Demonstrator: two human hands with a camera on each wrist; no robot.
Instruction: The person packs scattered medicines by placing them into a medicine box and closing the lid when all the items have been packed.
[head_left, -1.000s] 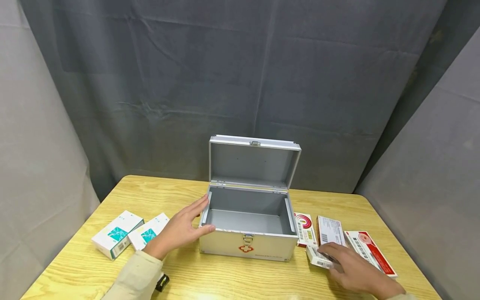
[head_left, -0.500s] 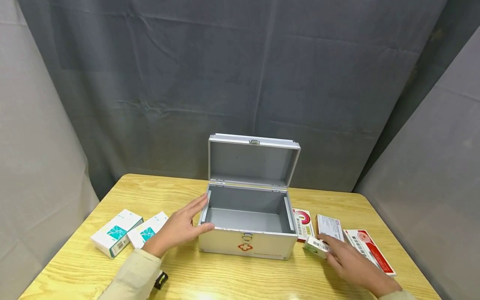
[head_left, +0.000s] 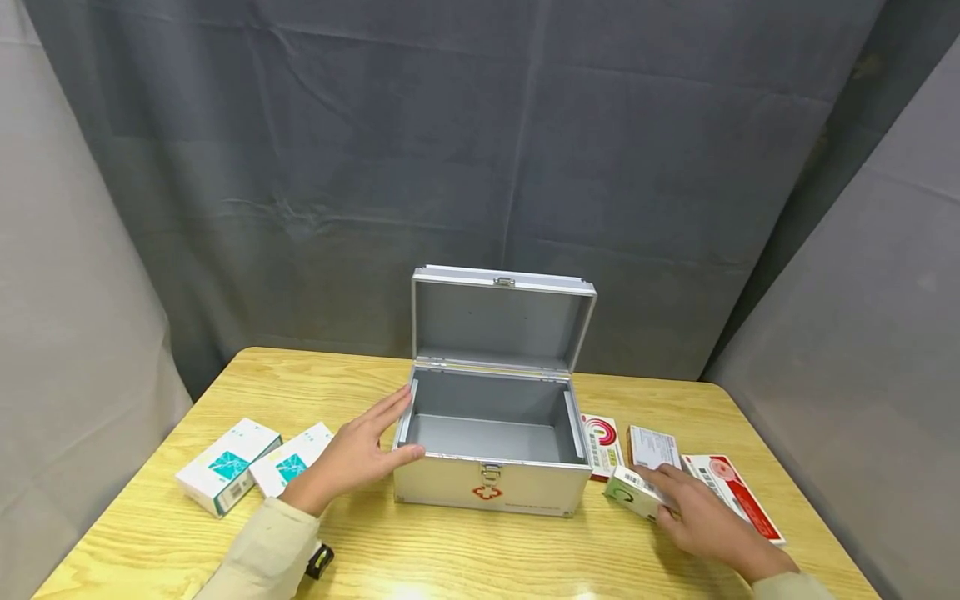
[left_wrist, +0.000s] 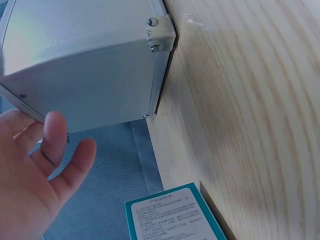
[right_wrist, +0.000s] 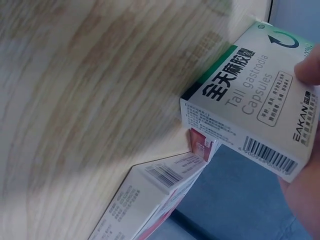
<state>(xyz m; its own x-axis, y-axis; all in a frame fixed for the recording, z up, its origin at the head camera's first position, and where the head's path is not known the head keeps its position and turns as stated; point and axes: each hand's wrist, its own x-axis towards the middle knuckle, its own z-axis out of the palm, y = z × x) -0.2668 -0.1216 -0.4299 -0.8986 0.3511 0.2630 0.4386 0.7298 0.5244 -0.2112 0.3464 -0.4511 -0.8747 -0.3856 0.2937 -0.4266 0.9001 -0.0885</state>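
In the head view, a silver first-aid case point(head_left: 528, 498) stands mid-table with its lid point(head_left: 498, 325) raised; nothing shows inside. My left hand point(head_left: 354, 460) touches its left rim, fingers extended and thumb spread toward the front edge. To the right of the case, my right hand point(head_left: 708, 518) pinches a white and green medicine box point(head_left: 628, 493), low at the table and tilted. Close up in the right wrist view, this capsule box point(right_wrist: 260, 95) carries printed text and a barcode, with my thumb point(right_wrist: 309, 67) on its broad face. My other right fingers are mostly hidden there.
Two white and teal boxes point(head_left: 228, 467) lie at the left, one partly behind my left hand. Right of the case lie a red-ringed box point(head_left: 602, 446), a white box with printed text point(head_left: 654, 446) and a red and white box point(head_left: 738, 500). Curtains surround the wooden table point(head_left: 435, 558).
My right hand has turned the capsule box, so its green-marked face now shows in the head view, and shifted it slightly. My left hand has stayed at the case's rim.
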